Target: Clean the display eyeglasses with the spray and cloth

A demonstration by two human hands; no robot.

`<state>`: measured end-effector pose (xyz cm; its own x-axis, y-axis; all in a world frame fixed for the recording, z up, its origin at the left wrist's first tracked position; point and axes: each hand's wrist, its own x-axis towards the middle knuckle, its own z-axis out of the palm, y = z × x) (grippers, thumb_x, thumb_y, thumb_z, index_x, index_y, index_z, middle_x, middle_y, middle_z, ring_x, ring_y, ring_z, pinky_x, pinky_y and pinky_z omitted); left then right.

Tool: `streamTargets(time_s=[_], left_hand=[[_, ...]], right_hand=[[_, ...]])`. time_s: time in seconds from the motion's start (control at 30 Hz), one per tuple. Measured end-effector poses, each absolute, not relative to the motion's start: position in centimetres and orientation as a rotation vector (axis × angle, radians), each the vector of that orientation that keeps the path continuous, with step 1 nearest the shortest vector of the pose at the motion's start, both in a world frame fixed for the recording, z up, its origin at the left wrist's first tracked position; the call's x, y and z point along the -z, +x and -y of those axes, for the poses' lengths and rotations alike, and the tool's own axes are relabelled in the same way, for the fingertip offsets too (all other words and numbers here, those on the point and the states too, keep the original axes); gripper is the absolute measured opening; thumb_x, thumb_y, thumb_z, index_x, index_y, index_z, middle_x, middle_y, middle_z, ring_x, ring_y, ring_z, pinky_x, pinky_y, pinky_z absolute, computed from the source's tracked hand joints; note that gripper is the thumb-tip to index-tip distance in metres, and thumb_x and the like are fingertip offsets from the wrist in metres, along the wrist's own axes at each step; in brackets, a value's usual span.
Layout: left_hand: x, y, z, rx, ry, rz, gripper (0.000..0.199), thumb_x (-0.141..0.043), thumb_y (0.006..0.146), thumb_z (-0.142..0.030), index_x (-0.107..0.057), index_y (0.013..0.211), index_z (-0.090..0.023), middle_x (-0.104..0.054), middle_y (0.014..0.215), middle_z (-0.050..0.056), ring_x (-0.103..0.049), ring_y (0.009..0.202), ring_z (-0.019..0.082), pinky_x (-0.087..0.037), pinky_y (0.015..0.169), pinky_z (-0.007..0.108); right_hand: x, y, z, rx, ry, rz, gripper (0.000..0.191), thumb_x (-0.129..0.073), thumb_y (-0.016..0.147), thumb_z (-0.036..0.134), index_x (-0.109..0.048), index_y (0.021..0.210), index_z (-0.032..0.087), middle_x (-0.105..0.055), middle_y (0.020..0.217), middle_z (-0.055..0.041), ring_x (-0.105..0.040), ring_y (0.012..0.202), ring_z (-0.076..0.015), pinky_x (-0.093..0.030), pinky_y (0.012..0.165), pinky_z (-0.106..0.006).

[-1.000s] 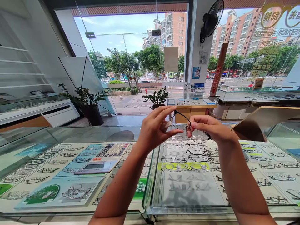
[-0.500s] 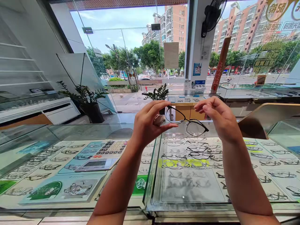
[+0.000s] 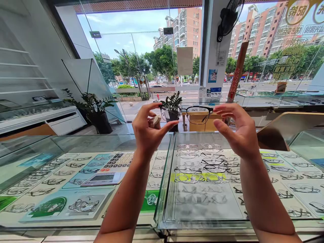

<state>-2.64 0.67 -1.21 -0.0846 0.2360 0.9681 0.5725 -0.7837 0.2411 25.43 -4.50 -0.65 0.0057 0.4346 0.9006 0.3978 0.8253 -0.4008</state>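
A pair of black-rimmed eyeglasses [image 3: 197, 107] is held up level above the glass counter, lenses facing me. My left hand [image 3: 149, 126] grips the left end of the frame between fingers and thumb, and a crumpled pale cloth [image 3: 156, 121] is tucked in its palm. At the right end of the frame is my right hand [image 3: 236, 130], thumb and fingers apart. Its fingertips are close to the frame's corner; whether they touch it is unclear.
Glass display cases [image 3: 202, 216] with rows of eyeglasses lie below my hands. A calculator [image 3: 102, 179] rests on the left case. At right stands a brown curved panel [image 3: 275, 130]. Potted plants [image 3: 100, 114] and a glass front are beyond.
The eyeglasses have turned from a slant to level and moved left and up with my left hand. My right hand's fingers have spread wider near the right end of the frame.
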Motion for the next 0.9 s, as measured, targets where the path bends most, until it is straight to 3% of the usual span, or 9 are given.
streamTargets(time_s=[0.27,0.9], left_hand=[[1.1,-2.3,-0.1,1.908,-1.867,0.921,0.07,-0.096,0.07,-0.061,-0.072,0.125,-0.025,-0.076,0.114,0.007,-0.061,0.075,0.015,-0.046,0.054,0.027],[1.3,-1.6,0.6,1.815,-1.841,0.955,0.073,-0.093,0.072,-0.065,-0.069,0.125,-0.022,-0.074,0.115,0.007,-0.065,0.08,0.016,-0.055,0.068,0.03]], right_hand=[[0.7,24.7,4.9,0.239,-0.751,1.695,0.053,-0.08,0.091,0.047,-0.065,0.139,0.03,-0.076,0.128,-0.0072,-0.073,0.11,-0.0289,-0.059,0.098,-0.049],[1.0,24.5,4.7,0.319,-0.791,1.66,0.046,-0.076,0.094,0.047,-0.067,0.135,0.03,-0.076,0.122,-0.0071,-0.074,0.103,-0.0282,-0.06,0.093,-0.049]])
